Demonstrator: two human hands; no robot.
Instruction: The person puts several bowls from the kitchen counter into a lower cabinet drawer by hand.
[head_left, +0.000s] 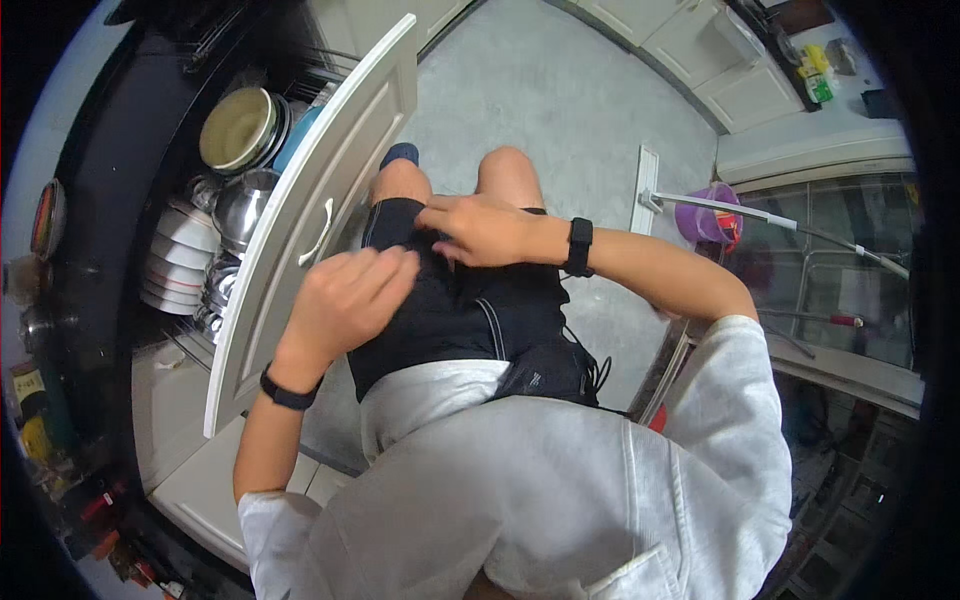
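My left hand (352, 296) hovers over my lap, beside a white cabinet door (292, 247) that stands ajar. Its fingers are blurred and bent, with the palm hidden. Over the black shorts (420, 315) is my right hand (484, 231), thumb and fingers apart and nothing seen between them. Behind the door, the pull-out holds a stack of white bowls (180, 259), a shiny metal bowl (246, 206) and a cream-coloured basin (236, 129). A curved handle (318, 234) is on the door's face, close to my left fingers.
A dark countertop (120, 157) runs along the left. To the right, a mop (645, 191) has its pole slanting past a purple bucket (709, 214) near a glass door (840, 270). More white cabinets (690, 45) stand across the grey floor (555, 97).
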